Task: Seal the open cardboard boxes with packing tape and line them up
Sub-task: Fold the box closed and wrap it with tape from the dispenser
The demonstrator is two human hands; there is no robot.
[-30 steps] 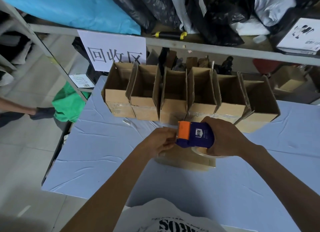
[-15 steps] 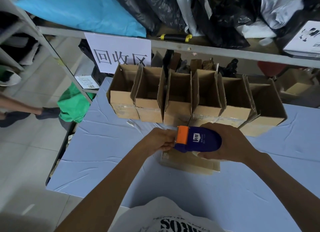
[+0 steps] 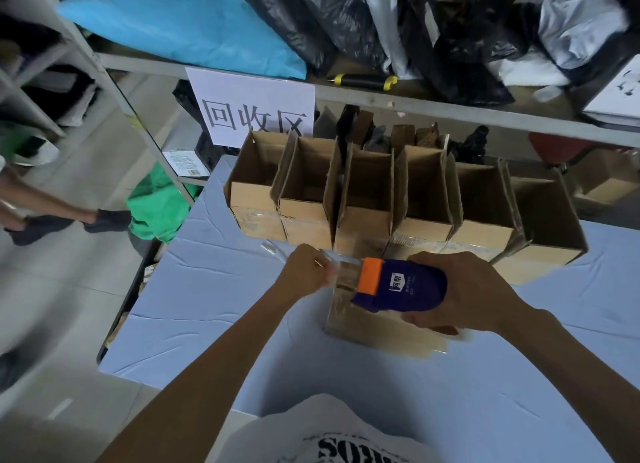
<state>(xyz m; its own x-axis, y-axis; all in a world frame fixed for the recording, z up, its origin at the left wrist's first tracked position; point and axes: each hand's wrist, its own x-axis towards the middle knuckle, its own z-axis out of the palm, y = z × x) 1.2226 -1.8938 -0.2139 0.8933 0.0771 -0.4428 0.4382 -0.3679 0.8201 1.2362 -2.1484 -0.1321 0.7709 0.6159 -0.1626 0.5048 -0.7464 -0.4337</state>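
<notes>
Over flat box [image 3: 377,327]: tape dispenser [image 3: 401,286] lengthwise left-right, cutter pointing left.

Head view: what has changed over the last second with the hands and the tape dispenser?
The left hand has drawn a short strip of clear tape out of the tape dispenser, which the right hand still grips above the box. Before, both hands met at its orange end. The row of open boxes is unchanged.

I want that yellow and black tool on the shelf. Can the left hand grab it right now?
Probably not yet. The left hand pinches the tape end at the tape dispenser, and the row of open boxes stands between it and the yellow and black tool.
</notes>
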